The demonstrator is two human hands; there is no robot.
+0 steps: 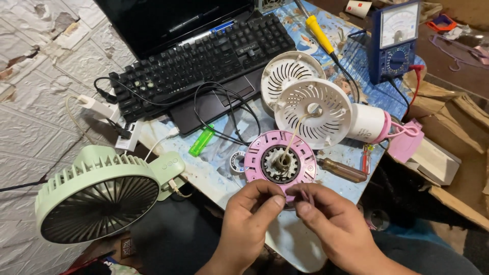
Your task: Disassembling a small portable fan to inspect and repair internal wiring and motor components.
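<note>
Pink plastic marks the piece in hand: a round pink motor plate (280, 163) with a dark toothed core at its middle lies on the tabletop (219, 175) in the lower centre of the frame, its near edge just under the fingertips. Both hands meet there. The left hand (249, 214) has thumb and forefinger closed in a pinch, and the right hand (326, 219) pinches likewise just beside it; between them seem to run fine wires at the plate's rim, though they are too thin to make out surely. A thin pale lead rises from the plate's core to the white slotted fan cover (316, 109) directly above it, which sits against a white cylinder body (367, 122) with a pink collar.

To handle this well, I judge the pinch should stay light and close to the rim, so the strands are not bent sharply or torn from their joint. The lead up to the white cover looks nearly taut, so the plate is best kept flat where it lies and not dragged toward the body.

A brown-handled screwdriver (344, 170) lies just right of the plate, a green lighter (202, 141) to its upper left, a blue multimeter (395, 40) at the upper right, and a pale green desk fan (97, 196) at the lower left.
</note>
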